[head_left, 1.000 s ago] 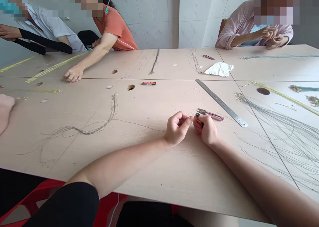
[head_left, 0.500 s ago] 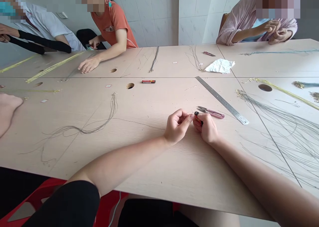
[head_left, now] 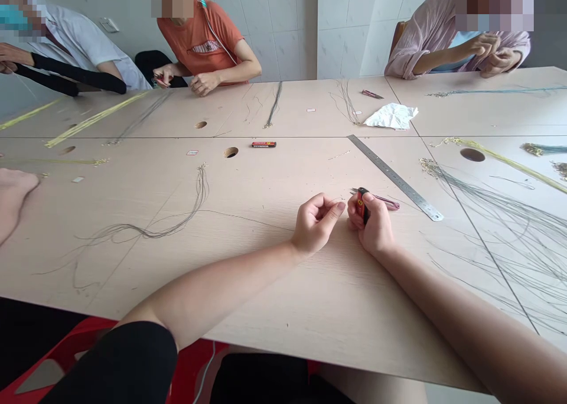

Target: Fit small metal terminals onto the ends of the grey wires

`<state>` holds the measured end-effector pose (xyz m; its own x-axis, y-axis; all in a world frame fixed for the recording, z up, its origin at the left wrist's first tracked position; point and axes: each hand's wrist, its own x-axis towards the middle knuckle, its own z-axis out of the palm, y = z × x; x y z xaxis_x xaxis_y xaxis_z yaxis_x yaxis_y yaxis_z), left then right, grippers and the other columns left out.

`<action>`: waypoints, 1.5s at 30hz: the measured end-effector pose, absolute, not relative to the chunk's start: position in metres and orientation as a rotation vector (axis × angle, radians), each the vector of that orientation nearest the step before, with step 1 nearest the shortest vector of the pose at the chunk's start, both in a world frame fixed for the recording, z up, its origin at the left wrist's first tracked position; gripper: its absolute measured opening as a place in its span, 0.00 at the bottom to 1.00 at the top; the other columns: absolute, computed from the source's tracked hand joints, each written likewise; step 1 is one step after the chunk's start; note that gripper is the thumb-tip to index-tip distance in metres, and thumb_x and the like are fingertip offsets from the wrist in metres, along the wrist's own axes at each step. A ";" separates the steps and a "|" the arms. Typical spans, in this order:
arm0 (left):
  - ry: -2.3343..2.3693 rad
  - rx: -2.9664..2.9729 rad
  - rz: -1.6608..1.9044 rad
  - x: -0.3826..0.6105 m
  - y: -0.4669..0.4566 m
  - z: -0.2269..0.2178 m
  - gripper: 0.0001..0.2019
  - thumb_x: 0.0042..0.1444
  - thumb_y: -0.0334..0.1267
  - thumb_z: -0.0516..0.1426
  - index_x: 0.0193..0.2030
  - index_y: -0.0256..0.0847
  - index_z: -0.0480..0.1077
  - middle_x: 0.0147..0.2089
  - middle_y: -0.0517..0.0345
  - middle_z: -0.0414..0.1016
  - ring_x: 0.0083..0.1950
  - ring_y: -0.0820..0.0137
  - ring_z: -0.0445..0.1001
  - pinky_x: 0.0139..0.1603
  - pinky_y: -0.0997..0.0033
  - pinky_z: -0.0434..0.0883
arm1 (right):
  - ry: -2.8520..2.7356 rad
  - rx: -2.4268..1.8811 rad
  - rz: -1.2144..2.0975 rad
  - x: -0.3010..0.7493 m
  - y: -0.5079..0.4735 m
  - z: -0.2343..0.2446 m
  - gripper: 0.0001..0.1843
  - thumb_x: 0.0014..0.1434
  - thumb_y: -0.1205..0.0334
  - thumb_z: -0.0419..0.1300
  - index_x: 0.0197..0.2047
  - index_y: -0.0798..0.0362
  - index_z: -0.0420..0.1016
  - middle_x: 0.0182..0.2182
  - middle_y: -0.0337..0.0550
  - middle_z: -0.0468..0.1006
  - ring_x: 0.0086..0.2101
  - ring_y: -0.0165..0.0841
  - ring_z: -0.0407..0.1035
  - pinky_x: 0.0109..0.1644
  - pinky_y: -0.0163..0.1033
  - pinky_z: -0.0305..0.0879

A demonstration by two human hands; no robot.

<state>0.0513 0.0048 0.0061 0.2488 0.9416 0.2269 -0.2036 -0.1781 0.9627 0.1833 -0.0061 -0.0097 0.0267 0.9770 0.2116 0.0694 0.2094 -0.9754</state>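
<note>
My left hand [head_left: 316, 222] is closed in a pinch on the end of a thin dark cord [head_left: 248, 218]. That cord runs back left to a loose bundle of dark cords [head_left: 195, 206] with small metal ends. A red and black lighter [head_left: 362, 205] stands upright in my closed right hand [head_left: 374, 227], a small gap from the left fingertips. Just behind the right hand lie thread snips [head_left: 390, 204], partly hidden by it.
A steel ruler [head_left: 394, 178] lies slantwise beyond my right hand. More grey cords [head_left: 496, 215] spread at right. Near the table seam are a red and black cylinder [head_left: 264, 145] and a round hole [head_left: 231, 152]. Crumpled white paper [head_left: 392, 116] lies farther back. Three people sit across the table.
My right hand has moved slightly right, away from the left fingertips, and the lighter has turned upright. Across the table, the person in orange has drawn an arm back from the cords.
</note>
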 end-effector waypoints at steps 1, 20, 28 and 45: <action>0.772 1.340 1.226 0.051 0.005 0.006 0.21 0.51 0.52 0.62 0.23 0.38 0.61 0.19 0.68 0.56 0.20 0.81 0.52 0.20 0.77 0.52 | -1.248 -1.073 1.022 0.183 -0.006 -0.009 0.22 0.62 0.45 0.47 0.23 0.50 0.59 0.16 0.33 0.52 0.18 0.26 0.49 0.22 0.35 0.52; 0.779 1.346 1.212 0.052 0.005 0.006 0.21 0.50 0.52 0.62 0.23 0.38 0.61 0.18 0.68 0.56 0.20 0.81 0.52 0.20 0.76 0.50 | -1.225 -1.128 0.882 0.179 -0.013 0.005 0.16 0.58 0.49 0.59 0.28 0.53 0.70 0.18 0.32 0.61 0.20 0.24 0.55 0.25 0.34 0.53; 0.747 1.252 1.250 0.051 0.007 0.004 0.20 0.50 0.50 0.63 0.22 0.38 0.61 0.19 0.68 0.56 0.21 0.81 0.52 0.22 0.76 0.53 | -1.403 -1.451 0.533 0.180 -0.005 -0.002 0.08 0.63 0.56 0.49 0.43 0.50 0.58 0.26 0.36 0.67 0.26 0.30 0.63 0.30 0.35 0.57; 0.773 1.028 1.239 0.051 0.012 -0.003 0.20 0.45 0.50 0.66 0.22 0.38 0.63 0.18 0.67 0.59 0.20 0.81 0.53 0.20 0.77 0.51 | -2.178 -1.654 -0.267 0.190 -0.005 -0.006 0.17 0.68 0.60 0.47 0.50 0.54 0.73 0.43 0.54 0.74 0.42 0.42 0.63 0.44 0.45 0.56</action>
<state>0.0508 0.0115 -0.0032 0.1884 0.9801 0.0619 -0.3753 0.0136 0.9268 0.1901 -0.0050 -0.0059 -0.2264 0.8805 0.4165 0.9550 0.2849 -0.0832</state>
